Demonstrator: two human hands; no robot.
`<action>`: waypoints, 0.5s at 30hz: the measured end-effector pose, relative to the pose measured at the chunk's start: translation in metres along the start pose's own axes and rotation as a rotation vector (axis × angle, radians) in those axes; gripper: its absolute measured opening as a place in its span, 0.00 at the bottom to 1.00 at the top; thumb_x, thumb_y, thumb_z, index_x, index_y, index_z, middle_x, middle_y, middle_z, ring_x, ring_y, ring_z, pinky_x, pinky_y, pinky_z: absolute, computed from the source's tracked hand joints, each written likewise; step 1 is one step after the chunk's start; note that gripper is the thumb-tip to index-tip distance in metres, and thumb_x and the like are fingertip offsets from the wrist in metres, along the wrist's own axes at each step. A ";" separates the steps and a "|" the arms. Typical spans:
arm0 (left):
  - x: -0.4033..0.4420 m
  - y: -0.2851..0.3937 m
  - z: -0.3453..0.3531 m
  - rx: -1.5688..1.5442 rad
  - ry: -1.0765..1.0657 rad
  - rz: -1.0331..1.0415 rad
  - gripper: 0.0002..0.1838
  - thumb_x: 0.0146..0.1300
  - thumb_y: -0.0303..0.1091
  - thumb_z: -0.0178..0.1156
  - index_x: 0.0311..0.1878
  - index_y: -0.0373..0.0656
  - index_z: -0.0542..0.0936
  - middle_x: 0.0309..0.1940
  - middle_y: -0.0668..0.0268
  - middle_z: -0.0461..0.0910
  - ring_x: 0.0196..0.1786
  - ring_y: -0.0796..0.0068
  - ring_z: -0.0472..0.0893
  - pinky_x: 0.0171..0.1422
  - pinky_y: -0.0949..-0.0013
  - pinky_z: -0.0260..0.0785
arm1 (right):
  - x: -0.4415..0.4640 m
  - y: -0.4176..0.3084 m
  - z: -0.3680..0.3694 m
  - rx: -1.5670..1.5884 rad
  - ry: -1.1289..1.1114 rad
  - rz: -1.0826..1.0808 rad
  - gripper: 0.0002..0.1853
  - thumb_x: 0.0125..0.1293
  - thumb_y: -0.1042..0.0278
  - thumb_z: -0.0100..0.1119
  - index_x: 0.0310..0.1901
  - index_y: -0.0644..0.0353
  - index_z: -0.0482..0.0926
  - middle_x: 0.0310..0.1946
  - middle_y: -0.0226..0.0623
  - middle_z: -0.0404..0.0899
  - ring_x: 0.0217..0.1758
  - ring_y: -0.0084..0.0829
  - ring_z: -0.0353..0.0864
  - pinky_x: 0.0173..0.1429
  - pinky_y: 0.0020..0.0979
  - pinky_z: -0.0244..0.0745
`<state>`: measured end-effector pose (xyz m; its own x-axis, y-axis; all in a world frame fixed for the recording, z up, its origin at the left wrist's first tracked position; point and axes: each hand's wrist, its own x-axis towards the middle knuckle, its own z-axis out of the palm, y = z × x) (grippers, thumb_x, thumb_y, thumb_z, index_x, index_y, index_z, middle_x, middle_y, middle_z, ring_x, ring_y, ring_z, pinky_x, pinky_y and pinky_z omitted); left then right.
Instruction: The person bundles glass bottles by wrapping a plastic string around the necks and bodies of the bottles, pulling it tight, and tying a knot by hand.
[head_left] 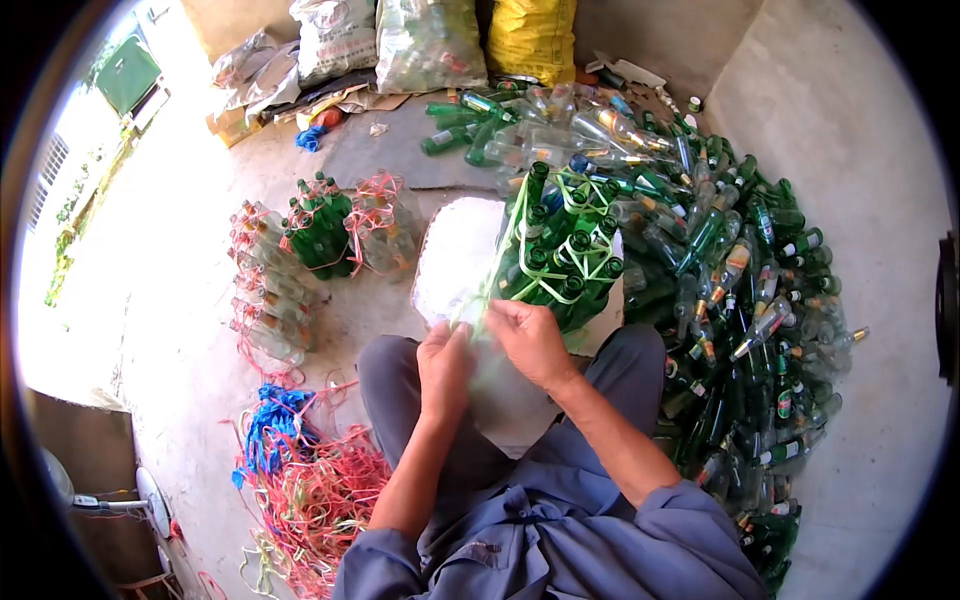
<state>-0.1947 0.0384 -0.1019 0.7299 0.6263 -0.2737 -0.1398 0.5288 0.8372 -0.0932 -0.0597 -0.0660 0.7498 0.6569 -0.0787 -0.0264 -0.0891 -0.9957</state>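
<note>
A bundle of green bottles (575,250) stands upright on a pale board (455,250) between my knees, with light green strapping (515,235) wound around and between the necks. Loose strapping runs from the bundle's left side down to my hands. My left hand (445,365) is closed on it, slightly blurred. Close beside it, to the right, my right hand (528,340) pinches the same strapping just below the bundle.
Tied bottle bundles (322,228) stand at the left. Tangled red strapping (325,495) and blue strips (275,428) lie at lower left. A large heap of loose bottles (735,290) fills the right side. Full sacks (430,45) line the back wall.
</note>
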 end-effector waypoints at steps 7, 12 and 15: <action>-0.017 -0.001 -0.007 0.112 0.024 0.051 0.12 0.74 0.35 0.56 0.51 0.37 0.79 0.28 0.66 0.82 0.22 0.85 0.73 0.25 0.82 0.65 | 0.008 0.022 -0.001 0.279 0.048 0.279 0.09 0.68 0.68 0.64 0.38 0.64 0.87 0.21 0.22 0.76 0.20 0.11 0.68 0.24 0.17 0.60; -0.039 0.012 -0.002 0.073 0.117 0.021 0.13 0.75 0.35 0.55 0.53 0.35 0.79 0.28 0.64 0.82 0.20 0.86 0.71 0.23 0.81 0.62 | 0.000 0.015 -0.007 0.355 0.128 0.339 0.08 0.69 0.68 0.63 0.38 0.65 0.86 0.23 0.22 0.75 0.20 0.12 0.67 0.22 0.15 0.56; -0.043 0.015 -0.015 0.035 0.036 -0.003 0.12 0.75 0.33 0.55 0.51 0.34 0.78 0.28 0.64 0.82 0.18 0.86 0.69 0.22 0.81 0.60 | -0.007 0.008 -0.011 0.412 0.139 0.356 0.08 0.69 0.69 0.62 0.38 0.65 0.84 0.24 0.23 0.75 0.20 0.12 0.67 0.21 0.16 0.55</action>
<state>-0.2384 0.0279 -0.0843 0.7059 0.6452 -0.2923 -0.1136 0.5105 0.8524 -0.0913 -0.0735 -0.0730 0.7267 0.5324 -0.4342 -0.5291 0.0306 -0.8480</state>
